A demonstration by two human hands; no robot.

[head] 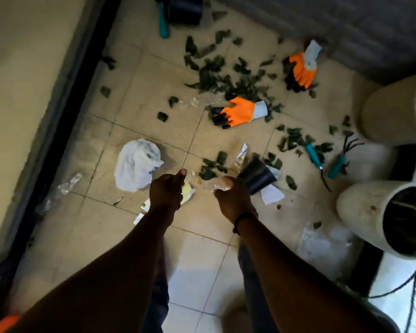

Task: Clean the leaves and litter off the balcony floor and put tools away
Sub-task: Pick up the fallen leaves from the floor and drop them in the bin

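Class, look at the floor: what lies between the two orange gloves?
In the head view, dark green leaves litter the tiles between the nearer orange glove and the farther orange glove.

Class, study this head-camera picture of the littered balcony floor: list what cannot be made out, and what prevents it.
Head view only:
- Clear plastic in the right hand: crumpled and blurred, type unclear.
- Yellowish scrap behind the left hand: mostly hidden by the hand.
- Black pot at the top: cut off by the frame edge.
- Contents of the lower right planter: too dark.
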